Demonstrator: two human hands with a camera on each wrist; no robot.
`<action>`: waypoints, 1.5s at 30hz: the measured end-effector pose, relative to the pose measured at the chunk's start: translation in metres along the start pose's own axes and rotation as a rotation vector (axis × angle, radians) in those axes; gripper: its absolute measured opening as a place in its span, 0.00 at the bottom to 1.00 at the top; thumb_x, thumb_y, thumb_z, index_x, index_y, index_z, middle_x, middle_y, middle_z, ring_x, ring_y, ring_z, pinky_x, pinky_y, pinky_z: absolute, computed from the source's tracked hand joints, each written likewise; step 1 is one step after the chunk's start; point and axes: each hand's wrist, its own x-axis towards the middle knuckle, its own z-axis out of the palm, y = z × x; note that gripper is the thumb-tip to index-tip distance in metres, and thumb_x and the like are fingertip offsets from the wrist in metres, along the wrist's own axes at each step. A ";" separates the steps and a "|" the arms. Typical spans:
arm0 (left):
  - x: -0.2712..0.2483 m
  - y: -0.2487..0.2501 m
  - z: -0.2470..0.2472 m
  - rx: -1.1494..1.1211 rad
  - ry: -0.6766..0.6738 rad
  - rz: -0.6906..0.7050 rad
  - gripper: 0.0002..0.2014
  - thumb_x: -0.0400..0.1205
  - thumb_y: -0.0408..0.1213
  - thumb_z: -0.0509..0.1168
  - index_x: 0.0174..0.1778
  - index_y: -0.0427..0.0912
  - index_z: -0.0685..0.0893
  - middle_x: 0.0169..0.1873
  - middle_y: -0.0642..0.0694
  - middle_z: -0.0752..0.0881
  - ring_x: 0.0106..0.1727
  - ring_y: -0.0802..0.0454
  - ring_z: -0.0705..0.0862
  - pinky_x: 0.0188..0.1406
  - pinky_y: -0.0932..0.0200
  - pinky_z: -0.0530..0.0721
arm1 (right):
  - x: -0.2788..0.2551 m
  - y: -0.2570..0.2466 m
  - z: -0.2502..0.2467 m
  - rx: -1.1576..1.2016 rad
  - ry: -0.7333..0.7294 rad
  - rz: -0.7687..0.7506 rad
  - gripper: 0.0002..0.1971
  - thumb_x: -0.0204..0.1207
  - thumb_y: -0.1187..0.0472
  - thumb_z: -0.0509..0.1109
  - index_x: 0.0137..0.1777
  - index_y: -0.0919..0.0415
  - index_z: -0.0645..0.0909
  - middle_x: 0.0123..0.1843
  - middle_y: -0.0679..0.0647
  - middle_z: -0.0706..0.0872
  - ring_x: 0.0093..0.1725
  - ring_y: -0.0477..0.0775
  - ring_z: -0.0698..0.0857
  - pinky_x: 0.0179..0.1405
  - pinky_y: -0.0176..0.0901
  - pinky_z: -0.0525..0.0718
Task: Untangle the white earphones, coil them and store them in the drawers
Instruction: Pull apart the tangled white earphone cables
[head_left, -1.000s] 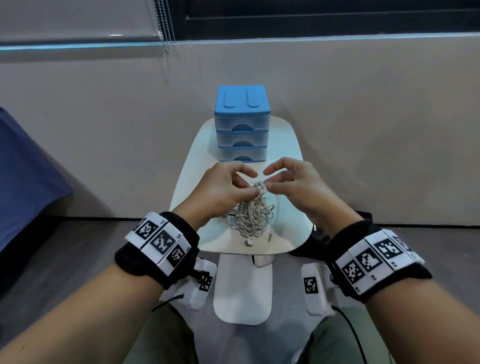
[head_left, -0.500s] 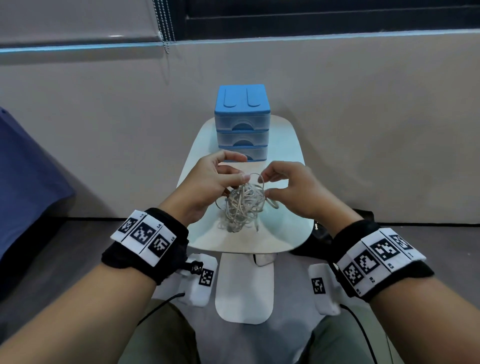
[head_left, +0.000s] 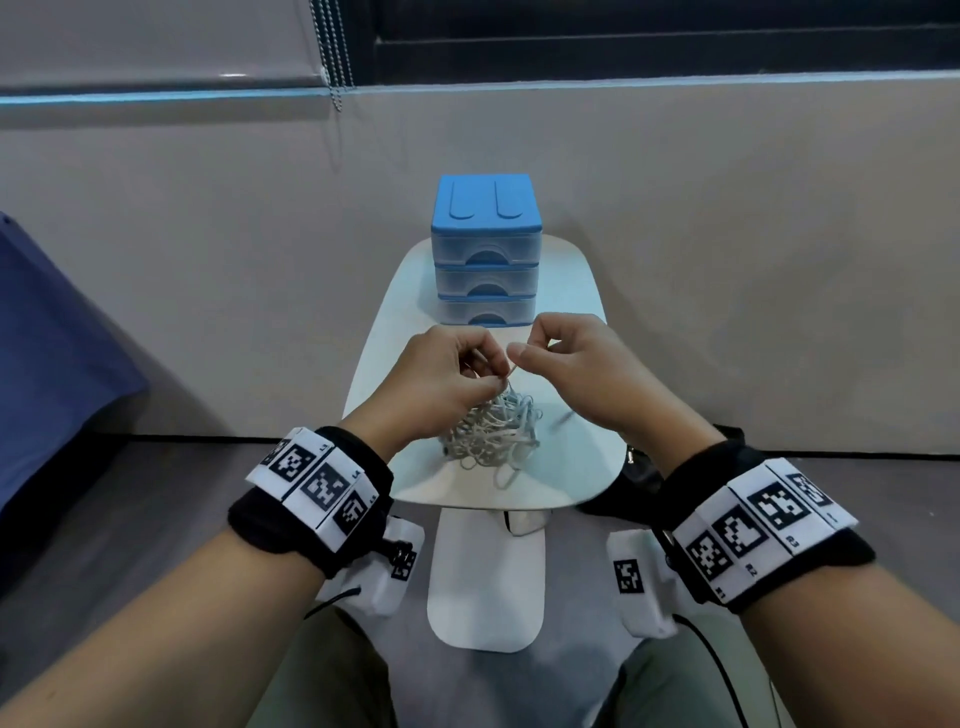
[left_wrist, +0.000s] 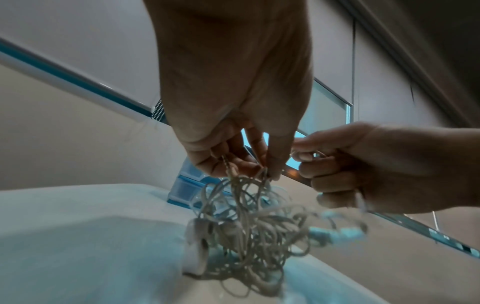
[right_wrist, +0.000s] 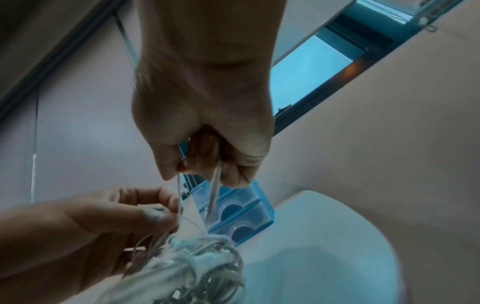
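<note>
My hands are sitting higher than a moment ago: left hand (head_left: 441, 374) and right hand (head_left: 576, 364) are each pinching strands of the earphones (head_left: 493, 431), dangling just above the table (head_left: 384, 332) before the drawers (head_left: 485, 249) by the wall (head_left: 208, 234).

Beige wall (head_left: 727, 260) behind a white oval surface (head_left: 587, 291). Dark window (head_left: 649, 36) above, with a bead chain (head_left: 332, 52) hanging. Grey floor (head_left: 130, 519). Blue fabric (head_left: 47, 374) at left.

White oval table (head_left: 384, 332), blue drawers (head_left: 486, 249) standing at far end
</note>
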 end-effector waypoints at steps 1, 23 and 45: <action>-0.001 -0.001 0.000 0.015 0.014 -0.001 0.07 0.77 0.29 0.77 0.41 0.46 0.90 0.37 0.45 0.91 0.36 0.56 0.86 0.41 0.60 0.84 | -0.002 0.001 -0.001 -0.016 0.015 -0.007 0.19 0.82 0.51 0.74 0.33 0.56 0.73 0.19 0.42 0.67 0.22 0.46 0.62 0.24 0.40 0.63; -0.013 -0.006 -0.011 -0.107 0.007 -0.033 0.12 0.84 0.21 0.66 0.49 0.41 0.91 0.44 0.43 0.94 0.48 0.42 0.93 0.52 0.48 0.90 | -0.008 0.023 0.011 -0.004 -0.191 0.088 0.07 0.86 0.61 0.69 0.46 0.61 0.81 0.37 0.57 0.93 0.34 0.51 0.90 0.34 0.38 0.81; -0.029 -0.024 -0.015 0.169 -0.016 0.072 0.09 0.75 0.28 0.78 0.43 0.49 0.92 0.38 0.54 0.92 0.41 0.48 0.88 0.45 0.53 0.88 | -0.010 0.045 0.014 0.369 -0.354 0.285 0.07 0.90 0.62 0.63 0.53 0.65 0.79 0.44 0.59 0.91 0.36 0.47 0.86 0.34 0.41 0.66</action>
